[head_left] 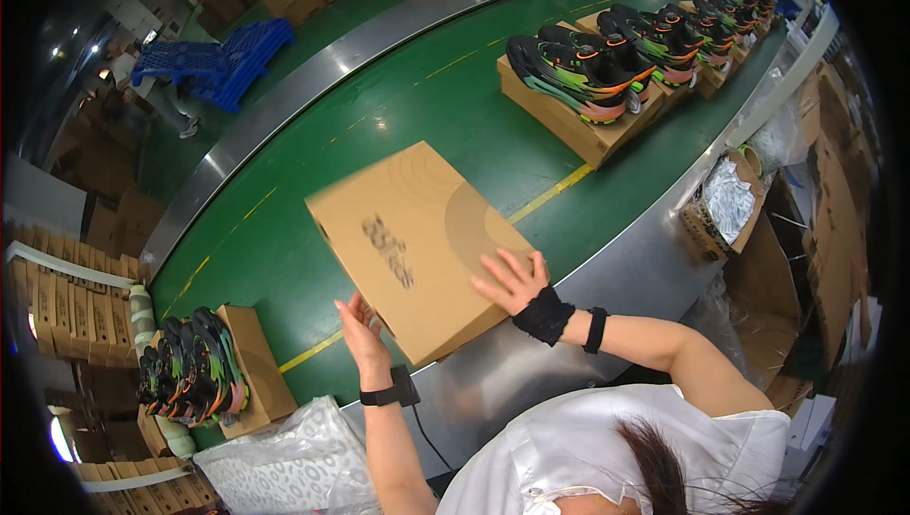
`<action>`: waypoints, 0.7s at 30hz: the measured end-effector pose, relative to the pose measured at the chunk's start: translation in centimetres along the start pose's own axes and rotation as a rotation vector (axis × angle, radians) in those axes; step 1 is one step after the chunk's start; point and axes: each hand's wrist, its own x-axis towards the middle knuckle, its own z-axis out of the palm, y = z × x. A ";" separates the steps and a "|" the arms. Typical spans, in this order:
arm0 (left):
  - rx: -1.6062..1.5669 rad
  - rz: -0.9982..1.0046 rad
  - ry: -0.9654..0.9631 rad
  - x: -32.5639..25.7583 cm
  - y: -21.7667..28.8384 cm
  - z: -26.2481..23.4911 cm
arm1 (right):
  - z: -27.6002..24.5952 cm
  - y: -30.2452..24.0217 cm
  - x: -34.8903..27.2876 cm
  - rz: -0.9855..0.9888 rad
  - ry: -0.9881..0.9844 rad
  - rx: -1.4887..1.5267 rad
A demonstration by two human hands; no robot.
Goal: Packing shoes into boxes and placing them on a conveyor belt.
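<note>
A closed brown cardboard shoe box (427, 221) with dark print on its lid sits at an angle over the green conveyor belt (313, 174), in front of me. My right hand (513, 282), in a black wrist wrap, lies on the lid near its right edge with the fingers spread. Beside the box's left side is my left hand (363, 333), its fingers stretched out at the lower left edge. Part of those fingers is hidden by the box, so firm contact cannot be made out. A black band with a small device (405, 386) and a cable is on my left wrist.
Black shoes (578, 69) with orange and green trim stand on boxes along the belt at right; more shoes (194, 363) are at lower left. A carton of paper (730, 200) stands right. Plastic-wrapped sheets (284, 458) lie near me. A blue pallet (223, 60) is beyond the belt.
</note>
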 end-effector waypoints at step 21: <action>-0.237 -0.150 -0.386 -2.8 -3.7 0.2 | -5.8 -1.2 1.6 -0.337 -0.014 0.027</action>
